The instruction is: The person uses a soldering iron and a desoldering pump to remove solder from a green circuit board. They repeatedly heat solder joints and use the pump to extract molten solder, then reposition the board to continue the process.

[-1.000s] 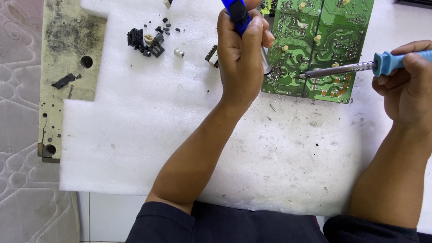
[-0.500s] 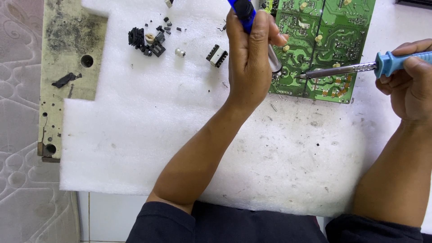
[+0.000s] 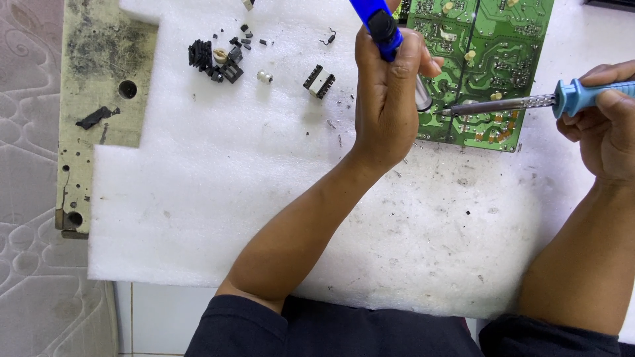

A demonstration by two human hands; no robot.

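Head view: the fingers of the left hand [image 3: 390, 99] are wrapped tight round a blue desoldering pump [image 3: 377, 23], held upright with its metal tip [image 3: 423, 100] down at the left edge of the green circuit board [image 3: 489, 59]. The fingers of the right hand [image 3: 605, 122] are closed about the light-blue handle of a soldering iron [image 3: 529, 102], which lies nearly level, its point touching the board just beside the pump tip. The board lies at the far right edge of the white foam sheet [image 3: 278, 198]. Loose black components [image 3: 215, 56] and a small transformer [image 3: 319, 80] lie near the far left corner of the foam. A stained yellowish panel [image 3: 92, 119] projects beyond the foam's left edge.
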